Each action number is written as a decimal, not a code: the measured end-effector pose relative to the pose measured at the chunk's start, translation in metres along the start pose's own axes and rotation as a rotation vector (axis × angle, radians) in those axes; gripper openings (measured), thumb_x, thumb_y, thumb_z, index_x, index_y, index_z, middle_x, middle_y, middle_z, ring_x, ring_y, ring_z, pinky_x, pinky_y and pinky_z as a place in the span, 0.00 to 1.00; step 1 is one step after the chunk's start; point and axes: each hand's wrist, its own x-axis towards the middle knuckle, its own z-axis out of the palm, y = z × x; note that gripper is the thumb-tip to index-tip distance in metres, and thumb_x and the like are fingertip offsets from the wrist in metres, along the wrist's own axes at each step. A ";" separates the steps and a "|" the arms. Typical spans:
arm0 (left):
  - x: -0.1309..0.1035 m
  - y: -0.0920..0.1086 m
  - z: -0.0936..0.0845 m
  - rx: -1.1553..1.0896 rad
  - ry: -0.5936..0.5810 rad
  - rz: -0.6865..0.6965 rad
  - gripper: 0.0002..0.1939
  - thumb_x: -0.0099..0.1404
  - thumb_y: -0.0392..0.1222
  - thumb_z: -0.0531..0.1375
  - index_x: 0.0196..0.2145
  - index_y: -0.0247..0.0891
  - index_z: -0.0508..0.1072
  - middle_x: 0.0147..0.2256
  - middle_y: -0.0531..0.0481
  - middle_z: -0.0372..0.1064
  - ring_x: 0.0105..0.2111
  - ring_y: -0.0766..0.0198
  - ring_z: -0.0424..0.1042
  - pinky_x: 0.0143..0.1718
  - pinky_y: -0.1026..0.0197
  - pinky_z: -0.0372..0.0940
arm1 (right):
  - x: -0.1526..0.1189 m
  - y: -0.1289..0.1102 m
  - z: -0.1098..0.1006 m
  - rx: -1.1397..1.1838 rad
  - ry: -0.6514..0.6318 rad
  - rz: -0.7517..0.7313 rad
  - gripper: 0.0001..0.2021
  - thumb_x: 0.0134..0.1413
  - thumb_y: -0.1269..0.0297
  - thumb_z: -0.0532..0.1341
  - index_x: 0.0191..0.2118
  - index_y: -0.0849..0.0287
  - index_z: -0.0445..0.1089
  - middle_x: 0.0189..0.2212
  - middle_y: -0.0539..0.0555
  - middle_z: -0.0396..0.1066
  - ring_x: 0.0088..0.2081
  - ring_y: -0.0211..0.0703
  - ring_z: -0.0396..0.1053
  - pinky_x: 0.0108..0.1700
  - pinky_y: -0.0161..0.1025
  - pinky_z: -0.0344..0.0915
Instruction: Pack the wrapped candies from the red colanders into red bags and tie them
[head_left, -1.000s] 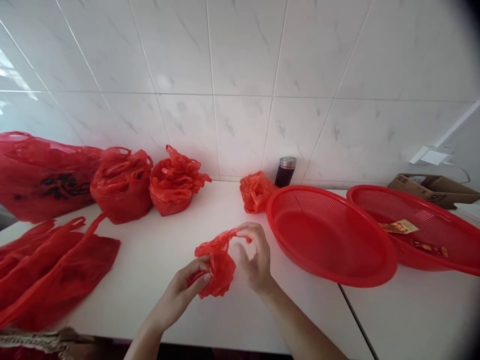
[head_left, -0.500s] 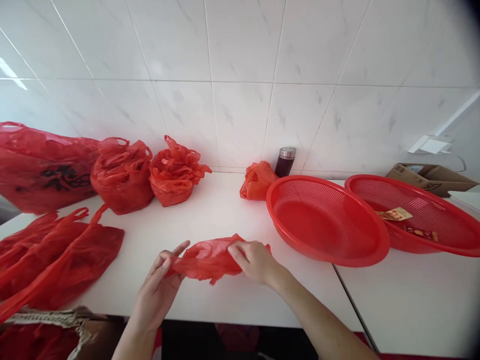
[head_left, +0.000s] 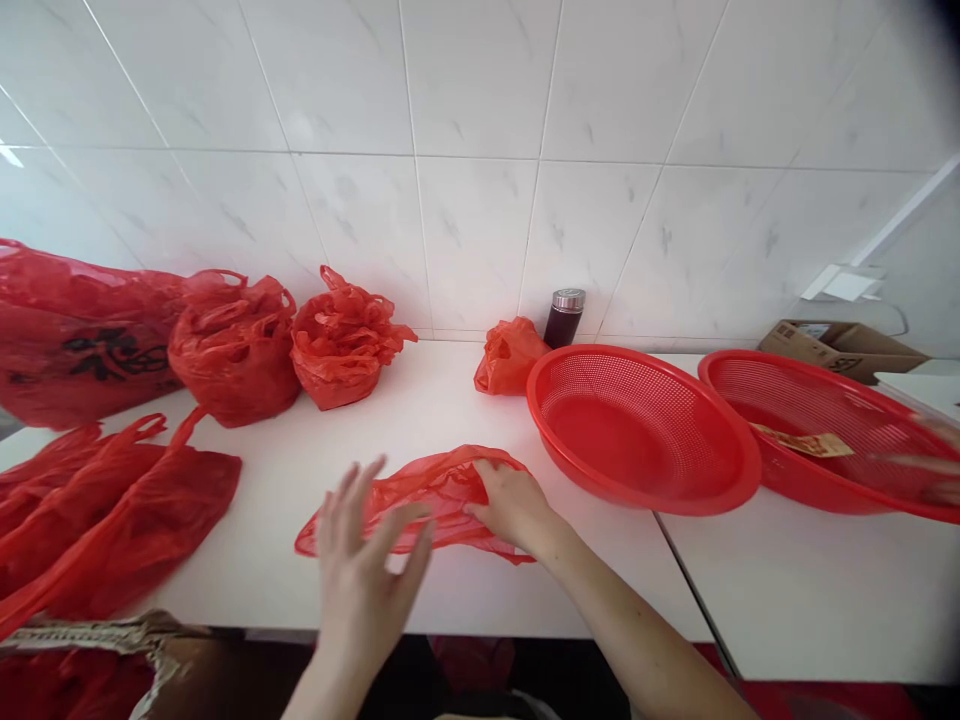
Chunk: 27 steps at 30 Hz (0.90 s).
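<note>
A thin red plastic bag [head_left: 442,490] lies spread on the white table in front of me, its mouth partly opened. My right hand [head_left: 514,505] is at the right end of this bag, with its fingers bent on the film and partly hidden by it. Over the left part of the bag, my left hand [head_left: 367,560] has its fingers apart and holds nothing. It is slightly blurred, and I cannot tell whether it touches the film.
Several filled red bags [head_left: 341,350] stand on the left, with flat red bags [head_left: 135,510] in front. A red basket [head_left: 637,430] stands right of centre. Another person's hand [head_left: 934,460] is at the second basket [head_left: 795,475]. A dark bottle [head_left: 564,320] stands by the wall.
My left hand has let go of the bag and moved right, its fingers spreading. The bag has opened out wider. Another person's hand has appeared at the far right basket.
</note>
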 end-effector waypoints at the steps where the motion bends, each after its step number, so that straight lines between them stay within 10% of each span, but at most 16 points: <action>1: 0.000 0.004 0.010 0.102 -0.105 0.033 0.06 0.63 0.43 0.60 0.36 0.46 0.78 0.63 0.45 0.54 0.65 0.41 0.47 0.62 0.33 0.43 | 0.000 -0.002 0.000 -0.011 -0.005 -0.019 0.28 0.54 0.57 0.59 0.60 0.58 0.60 0.49 0.61 0.72 0.47 0.56 0.71 0.45 0.47 0.66; 6: 0.013 -0.045 0.048 0.489 -0.440 -0.153 0.13 0.66 0.38 0.53 0.35 0.37 0.79 0.68 0.39 0.44 0.65 0.31 0.43 0.56 0.25 0.46 | -0.013 0.003 0.002 -0.090 -0.080 -0.104 0.35 0.46 0.67 0.61 0.63 0.53 0.59 0.50 0.58 0.72 0.47 0.55 0.72 0.46 0.46 0.66; 10: 0.032 -0.093 0.034 0.548 -0.539 -0.299 0.18 0.60 0.29 0.49 0.39 0.34 0.78 0.67 0.39 0.45 0.63 0.37 0.52 0.54 0.37 0.60 | -0.030 0.022 -0.004 -0.113 -0.190 -0.043 0.38 0.42 0.70 0.61 0.64 0.54 0.58 0.50 0.58 0.73 0.48 0.55 0.72 0.46 0.43 0.66; 14: 0.030 -0.093 0.009 0.246 -0.763 -0.136 0.29 0.54 0.25 0.48 0.48 0.42 0.77 0.66 0.46 0.52 0.61 0.48 0.60 0.53 0.49 0.65 | -0.039 0.042 -0.011 -0.002 -0.108 0.008 0.31 0.45 0.65 0.63 0.59 0.49 0.64 0.46 0.53 0.75 0.46 0.52 0.73 0.44 0.42 0.66; 22: 0.007 -0.068 -0.012 -0.288 -0.750 -0.196 0.31 0.57 0.29 0.48 0.55 0.47 0.71 0.55 0.48 0.68 0.54 0.57 0.68 0.54 0.54 0.64 | -0.028 0.051 -0.011 -0.042 0.091 0.100 0.20 0.63 0.49 0.49 0.46 0.55 0.71 0.36 0.55 0.77 0.38 0.50 0.74 0.37 0.42 0.65; 27: -0.001 -0.071 -0.001 -0.413 -0.541 -0.296 0.33 0.57 0.33 0.53 0.61 0.44 0.64 0.64 0.45 0.56 0.65 0.52 0.52 0.64 0.47 0.48 | -0.018 0.053 0.001 -0.140 -0.043 0.041 0.39 0.42 0.52 0.68 0.61 0.54 0.60 0.45 0.58 0.74 0.45 0.56 0.72 0.44 0.46 0.67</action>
